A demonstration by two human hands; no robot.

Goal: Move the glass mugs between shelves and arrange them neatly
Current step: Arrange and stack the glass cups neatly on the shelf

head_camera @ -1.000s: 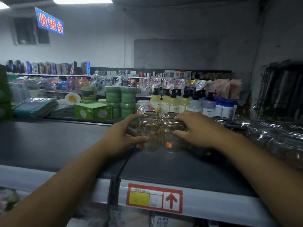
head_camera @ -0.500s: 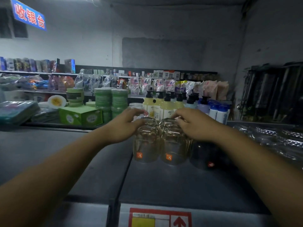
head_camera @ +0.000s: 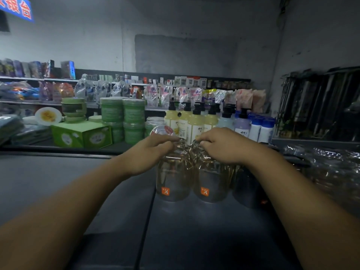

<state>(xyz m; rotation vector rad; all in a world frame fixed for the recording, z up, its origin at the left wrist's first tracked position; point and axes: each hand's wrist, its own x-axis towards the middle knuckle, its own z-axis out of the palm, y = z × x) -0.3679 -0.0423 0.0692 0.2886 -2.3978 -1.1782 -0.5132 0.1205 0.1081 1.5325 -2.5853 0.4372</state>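
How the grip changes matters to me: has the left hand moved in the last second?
Yes. Judged against the left mug standing by the shelf seam, the left hand has climbed from its side to its wrapped top.

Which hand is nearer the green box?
Left. The left hand grips the left mug, right of the green box; the right hand grips the right mug, farther right.

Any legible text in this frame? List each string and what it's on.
"银台": red characters on the blue sign, cut off by the frame edge.
Orange stickers on the glass mugs: white mark, unreadable.
Labels on the pump bottles and green box: too small and blurred.
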